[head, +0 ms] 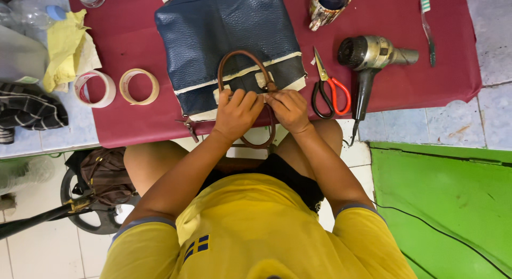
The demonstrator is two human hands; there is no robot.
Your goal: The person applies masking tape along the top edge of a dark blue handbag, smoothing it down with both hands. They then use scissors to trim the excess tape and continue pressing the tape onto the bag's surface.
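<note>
A dark blue leather bag (229, 34) with cream trim lies on a maroon cloth (133, 50). Two brown round handles (240, 63) sit at the bag's near edge, one looping up over the bag, the other hanging toward my lap. My left hand (237, 112) and my right hand (289, 109) meet at that edge, fingers pinched on the cream trim and the handle base. What lies under my fingertips is hidden.
Red-handled scissors (329, 87) and a metal hair dryer (370, 58) lie right of the bag, a toothbrush (428, 28) further right. Two tape rolls (138, 86) and a yellow rag (65, 47) lie left. A brown bag (106, 175) sits on the floor, a green board (453, 199) at right.
</note>
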